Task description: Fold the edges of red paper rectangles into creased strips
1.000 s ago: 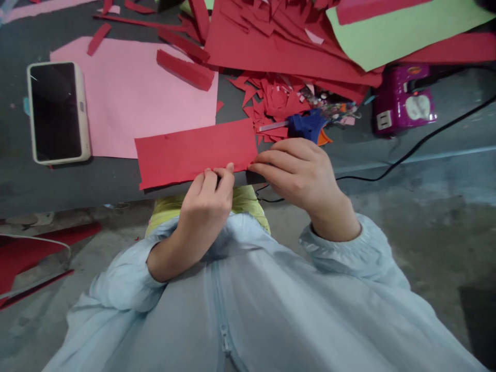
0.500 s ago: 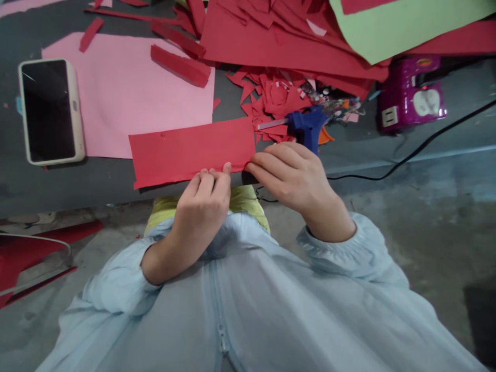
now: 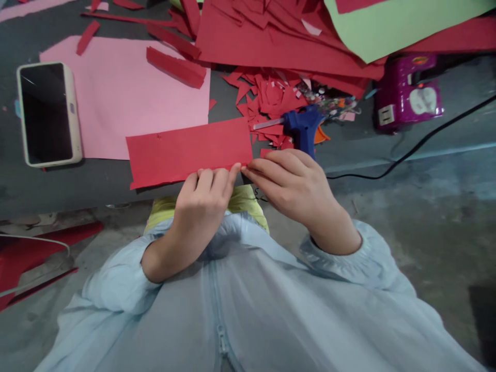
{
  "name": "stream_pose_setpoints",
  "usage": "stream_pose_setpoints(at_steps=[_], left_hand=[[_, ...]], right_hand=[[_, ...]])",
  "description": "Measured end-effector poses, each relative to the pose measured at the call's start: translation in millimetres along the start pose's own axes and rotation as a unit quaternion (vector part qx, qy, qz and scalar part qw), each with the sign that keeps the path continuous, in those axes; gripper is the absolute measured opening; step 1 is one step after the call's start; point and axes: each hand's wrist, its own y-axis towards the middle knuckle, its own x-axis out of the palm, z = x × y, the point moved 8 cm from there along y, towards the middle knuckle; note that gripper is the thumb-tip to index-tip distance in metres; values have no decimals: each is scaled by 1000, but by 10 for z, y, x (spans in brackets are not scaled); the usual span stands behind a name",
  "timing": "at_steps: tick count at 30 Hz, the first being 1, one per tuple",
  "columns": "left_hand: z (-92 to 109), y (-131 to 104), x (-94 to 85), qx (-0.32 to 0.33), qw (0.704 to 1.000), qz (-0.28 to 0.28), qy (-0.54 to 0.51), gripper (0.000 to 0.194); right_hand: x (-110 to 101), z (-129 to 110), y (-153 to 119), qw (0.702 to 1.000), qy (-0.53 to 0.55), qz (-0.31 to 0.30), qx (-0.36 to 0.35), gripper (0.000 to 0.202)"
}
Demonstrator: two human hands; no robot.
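A strip of red paper (image 3: 186, 147) lies at the table's near edge, partly over a pink sheet (image 3: 143, 98). Along its near side runs a narrow folded edge. My left hand (image 3: 205, 199) is closed on that folded edge near the middle, its fingertips on top of the paper. At the strip's near right corner, my right hand (image 3: 289, 181) pinches the edge, fingers pressed together. The thumbs are mostly hidden. Just beyond my right hand lies a blue glue gun (image 3: 304, 126) with a clear glue stick poking out.
A phone (image 3: 48, 113) lies at the left. Red paper scraps (image 3: 267, 95) are heaped behind the glue gun, with large red sheets (image 3: 287, 49) and a green sheet (image 3: 368, 31) beyond. A purple device (image 3: 406, 95) with sockets stands at the right, near a black cable (image 3: 418, 147).
My left fingers have shifted slightly right along the folded edge, closer to my right hand. My right hand has lowered a little at the corner. The whole view has shifted slightly.
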Motion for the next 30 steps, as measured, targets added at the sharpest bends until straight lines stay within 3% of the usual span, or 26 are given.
stream_pose_setpoints(at_steps=[5, 11, 16, 21, 30], left_hand=[[20, 6, -23, 14, 999, 5, 41, 39], [24, -7, -2, 4, 999, 2, 38, 42], [65, -31, -13, 28, 994, 27, 100, 43], [88, -39, -32, 50, 986, 46, 154, 43], [65, -23, -3, 43, 992, 40, 111, 46]], right_hand=[[-17, 6, -176, 997, 12, -10, 72, 21], [-2, 22, -285, 981, 21, 22, 191, 33], [2, 109, -247, 964, 36, 51, 257, 26], [21, 122, -154, 978, 17, 50, 204, 16], [110, 98, -80, 991, -35, 19, 130, 17]])
